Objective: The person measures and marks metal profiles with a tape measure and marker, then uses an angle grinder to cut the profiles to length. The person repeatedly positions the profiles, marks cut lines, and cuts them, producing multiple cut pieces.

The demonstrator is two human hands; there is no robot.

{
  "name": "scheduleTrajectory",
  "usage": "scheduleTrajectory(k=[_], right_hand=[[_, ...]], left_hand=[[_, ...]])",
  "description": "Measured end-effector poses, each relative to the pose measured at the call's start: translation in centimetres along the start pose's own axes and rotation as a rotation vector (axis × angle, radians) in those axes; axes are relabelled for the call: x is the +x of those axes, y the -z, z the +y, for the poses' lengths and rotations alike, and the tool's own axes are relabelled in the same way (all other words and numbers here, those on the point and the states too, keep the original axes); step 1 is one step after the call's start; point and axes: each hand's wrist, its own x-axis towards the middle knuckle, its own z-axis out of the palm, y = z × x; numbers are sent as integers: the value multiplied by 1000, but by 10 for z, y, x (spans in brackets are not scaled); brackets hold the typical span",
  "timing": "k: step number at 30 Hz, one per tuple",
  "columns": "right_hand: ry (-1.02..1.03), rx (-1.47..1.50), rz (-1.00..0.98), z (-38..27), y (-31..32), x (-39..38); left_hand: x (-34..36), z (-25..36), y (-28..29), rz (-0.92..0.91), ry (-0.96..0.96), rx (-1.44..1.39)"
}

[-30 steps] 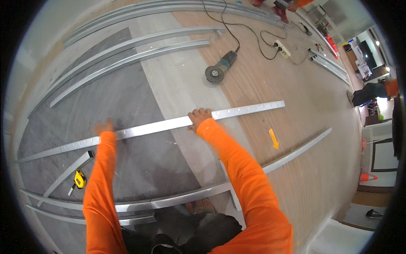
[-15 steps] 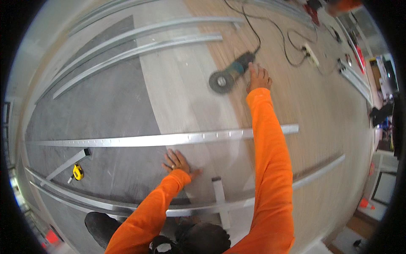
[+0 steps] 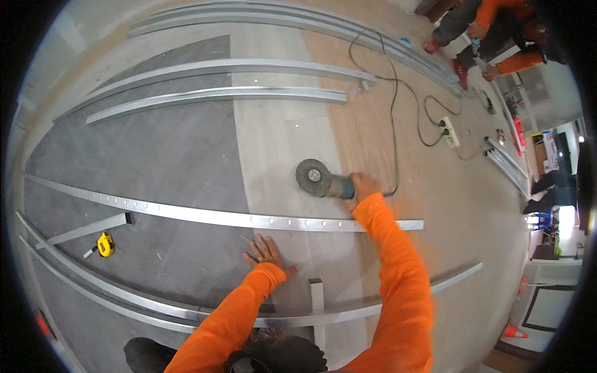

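My right hand (image 3: 365, 189) is wrapped round the body of an angle grinder (image 3: 339, 186), whose round grey disc (image 3: 313, 177) points left, just beyond a long metal channel (image 3: 283, 221). That channel runs from side to side and has a row of small slots along it. On the near side of the channel, my left hand (image 3: 264, 252) lies flat on the floor with its fingers spread and nothing in it. The grinder's black cord (image 3: 394, 124) trails away to the far side.
Near my left lie a yellow tape measure (image 3: 106, 244) and a short metal tube (image 3: 87, 230). More long channels (image 3: 211, 69) lie farther off. A white power strip (image 3: 449, 132) is at the right. At the far right, another person (image 3: 485, 37) in orange sleeves holds a tool.
My right hand has closed round the grinder and brought it nearer, turning its disc to the left. My left hand stays flat on the floor. The view has shifted, showing more of the other person.
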Motion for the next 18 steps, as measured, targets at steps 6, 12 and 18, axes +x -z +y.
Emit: scheduleTrajectory(k=[6, 12, 18], right_hand=[[62, 1090, 248, -95, 15, -106], [393, 1903, 266, -231, 92, -196], [786, 2250, 135, -292, 128, -330]], left_hand=[[-4, -12, -9, 111, -106, -92], [-8, -31, 25, 61, -658, -461], [-132, -33, 109, -491, -864, -1704]])
